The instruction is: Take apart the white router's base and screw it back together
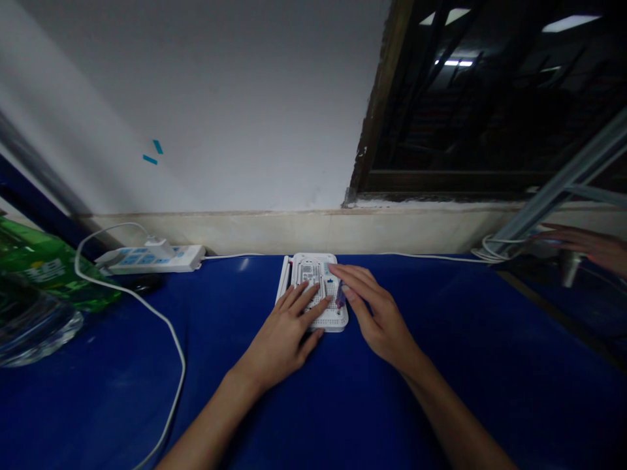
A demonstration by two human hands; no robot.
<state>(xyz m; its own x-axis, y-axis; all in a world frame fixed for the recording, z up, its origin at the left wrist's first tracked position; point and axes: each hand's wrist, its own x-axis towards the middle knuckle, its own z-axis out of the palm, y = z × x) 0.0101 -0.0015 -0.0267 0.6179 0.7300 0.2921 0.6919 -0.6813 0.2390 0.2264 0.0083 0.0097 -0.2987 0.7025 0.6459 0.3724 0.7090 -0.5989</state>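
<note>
A white router (337,320) with a perforated underside and a printed label lies on the blue table, a white antenna (284,277) along its left side. My left hand (289,323) rests flat across its left and lower part, fingers spread. At the right edge of the router is my right hand (379,313), its thumb and fingers bent around a small purple-blue piece (339,297). That piece is blurred and partly hidden by the thumb, so its kind cannot be made out. The right fingertips reach over the router's upper right part.
A white power strip (191,259) with a plugged-in adapter and looping white cable (179,346) lies left. Green bottles (44,261) and a clear bottle base (44,339) stand at far left. Another person's hand (592,241) is at right near a metal post (553,183).
</note>
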